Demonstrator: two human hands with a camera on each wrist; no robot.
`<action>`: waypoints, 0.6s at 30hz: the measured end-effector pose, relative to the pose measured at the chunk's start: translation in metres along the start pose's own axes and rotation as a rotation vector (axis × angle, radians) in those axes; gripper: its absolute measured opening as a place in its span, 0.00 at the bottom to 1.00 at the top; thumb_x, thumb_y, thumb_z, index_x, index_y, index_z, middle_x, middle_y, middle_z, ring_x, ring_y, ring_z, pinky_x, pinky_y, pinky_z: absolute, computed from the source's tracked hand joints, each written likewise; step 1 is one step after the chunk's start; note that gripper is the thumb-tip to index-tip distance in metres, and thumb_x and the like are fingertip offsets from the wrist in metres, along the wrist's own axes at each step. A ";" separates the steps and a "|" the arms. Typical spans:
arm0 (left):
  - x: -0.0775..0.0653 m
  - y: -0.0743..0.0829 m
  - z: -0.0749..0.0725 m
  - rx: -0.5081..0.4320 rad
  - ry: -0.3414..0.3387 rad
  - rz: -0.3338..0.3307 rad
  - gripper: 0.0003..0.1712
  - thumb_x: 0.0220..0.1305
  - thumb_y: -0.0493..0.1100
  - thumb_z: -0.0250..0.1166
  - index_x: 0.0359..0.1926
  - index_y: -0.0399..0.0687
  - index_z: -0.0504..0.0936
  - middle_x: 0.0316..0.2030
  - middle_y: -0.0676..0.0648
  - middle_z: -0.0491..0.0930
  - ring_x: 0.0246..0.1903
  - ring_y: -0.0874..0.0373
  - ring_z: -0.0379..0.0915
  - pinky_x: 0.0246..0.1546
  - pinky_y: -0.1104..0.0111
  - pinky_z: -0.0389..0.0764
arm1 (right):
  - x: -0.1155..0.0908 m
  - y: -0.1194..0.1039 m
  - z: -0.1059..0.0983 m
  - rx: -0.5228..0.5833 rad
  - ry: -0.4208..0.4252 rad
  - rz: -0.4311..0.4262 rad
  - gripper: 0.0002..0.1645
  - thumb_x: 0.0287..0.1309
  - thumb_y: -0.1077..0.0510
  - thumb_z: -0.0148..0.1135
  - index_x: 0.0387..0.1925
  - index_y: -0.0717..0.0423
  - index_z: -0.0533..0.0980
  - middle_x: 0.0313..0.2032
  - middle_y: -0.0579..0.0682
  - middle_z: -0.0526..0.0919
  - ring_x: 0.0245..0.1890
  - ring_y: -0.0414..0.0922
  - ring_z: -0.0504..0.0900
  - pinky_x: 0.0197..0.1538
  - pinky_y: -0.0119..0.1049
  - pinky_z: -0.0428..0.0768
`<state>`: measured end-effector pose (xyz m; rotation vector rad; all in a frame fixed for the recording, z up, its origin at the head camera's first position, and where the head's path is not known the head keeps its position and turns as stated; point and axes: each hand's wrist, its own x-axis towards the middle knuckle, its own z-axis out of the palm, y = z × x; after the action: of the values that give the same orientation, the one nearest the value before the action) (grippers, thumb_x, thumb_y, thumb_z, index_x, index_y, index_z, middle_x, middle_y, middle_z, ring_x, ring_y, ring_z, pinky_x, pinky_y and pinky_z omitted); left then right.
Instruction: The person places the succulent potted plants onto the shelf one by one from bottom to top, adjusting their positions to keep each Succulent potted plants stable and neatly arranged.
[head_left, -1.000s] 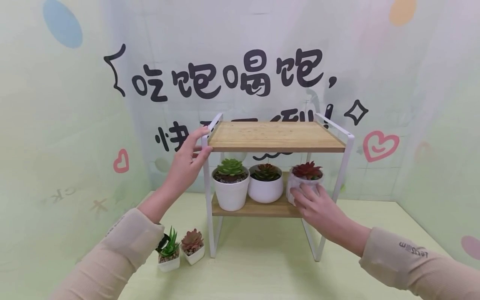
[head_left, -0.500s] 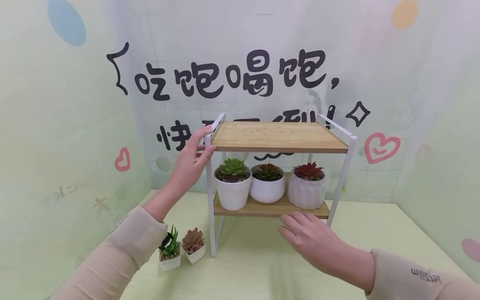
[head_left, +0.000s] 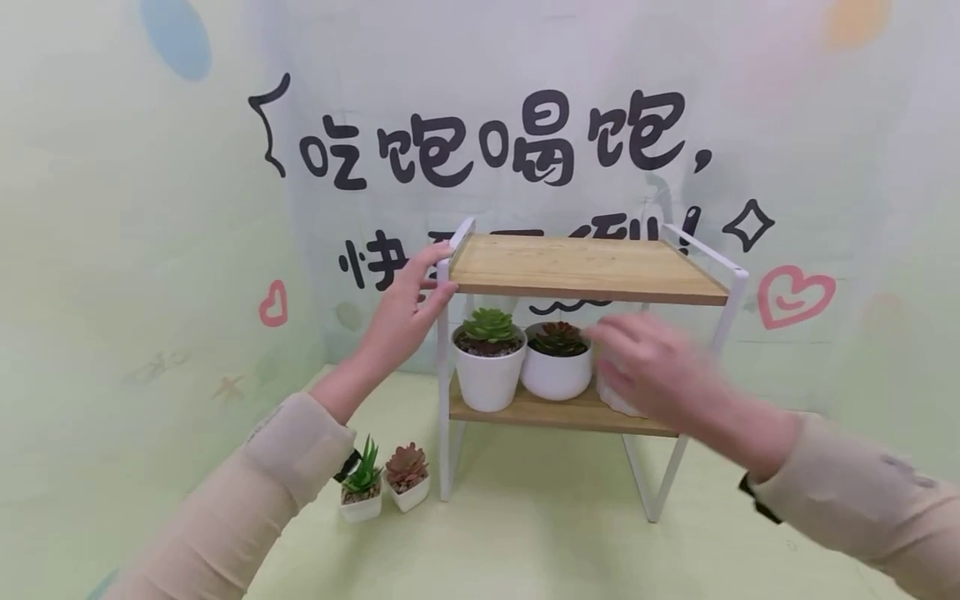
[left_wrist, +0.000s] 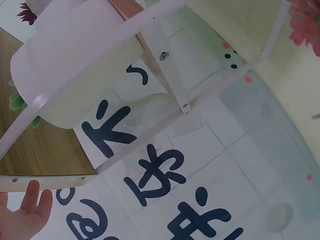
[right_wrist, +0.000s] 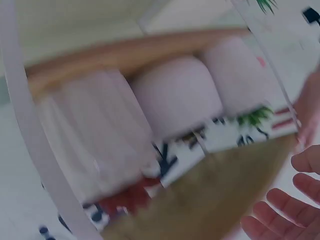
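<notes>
My left hand (head_left: 397, 312) holds the upper left corner of a two-tier rack (head_left: 585, 265) with wooden boards and a white metal frame. Blurred, my right hand (head_left: 660, 367) hovers before the rack's right half with relaxed fingers and nothing in them. It hides most of a ribbed white pot (head_left: 617, 402) on the lower board; the right wrist view shows that pot's red succulent (right_wrist: 125, 197). Left of it on the same board stand a round white pot (head_left: 557, 377) with a dark succulent and a tapered white pot (head_left: 489, 382) with a green succulent.
Two small square white pots stand on the table left of the rack, one with a spiky green plant (head_left: 365, 468), one with a reddish succulent (head_left: 407, 465). Behind the rack is a printed wall (head_left: 555, 50) with large dark characters; side walls flank the table.
My right hand let go of the ribbed pot, dropped below the lower board, then rose in front of that pot. My left hand stays on the rack corner. The head view has shifted slightly.
</notes>
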<state>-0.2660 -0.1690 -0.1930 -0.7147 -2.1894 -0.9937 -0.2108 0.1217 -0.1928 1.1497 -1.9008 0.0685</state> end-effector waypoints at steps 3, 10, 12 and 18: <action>0.004 0.003 -0.002 0.033 -0.016 0.038 0.24 0.67 0.45 0.54 0.62 0.49 0.63 0.66 0.47 0.60 0.47 0.46 0.75 0.46 0.54 0.77 | 0.007 0.009 -0.032 -0.010 0.037 0.041 0.19 0.42 0.64 0.64 0.41 0.64 0.77 0.36 0.58 0.82 0.35 0.54 0.81 0.31 0.44 0.81; 0.015 0.012 -0.012 0.159 -0.068 0.112 0.24 0.64 0.42 0.57 0.60 0.45 0.64 0.62 0.43 0.65 0.50 0.45 0.72 0.48 0.56 0.76 | 0.010 0.023 -0.082 -0.109 0.041 0.176 0.26 0.41 0.61 0.65 0.47 0.61 0.75 0.36 0.60 0.81 0.23 0.52 0.77 0.15 0.37 0.72; 0.017 0.013 -0.016 0.213 -0.098 0.114 0.24 0.64 0.43 0.58 0.59 0.45 0.64 0.61 0.43 0.66 0.52 0.46 0.70 0.50 0.56 0.74 | 0.012 0.026 -0.089 -0.104 0.009 0.234 0.28 0.41 0.62 0.66 0.49 0.61 0.74 0.36 0.60 0.81 0.23 0.51 0.78 0.17 0.26 0.70; 0.008 0.011 -0.029 0.185 -0.178 -0.005 0.29 0.63 0.46 0.58 0.63 0.49 0.61 0.64 0.45 0.63 0.58 0.48 0.64 0.57 0.54 0.68 | 0.013 0.049 -0.096 0.017 -0.163 0.514 0.30 0.53 0.55 0.63 0.58 0.58 0.68 0.46 0.64 0.76 0.29 0.54 0.79 0.25 0.20 0.67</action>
<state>-0.2547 -0.1842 -0.1677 -0.7347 -2.4001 -0.7407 -0.1867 0.1843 -0.1073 0.6677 -2.3052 0.2802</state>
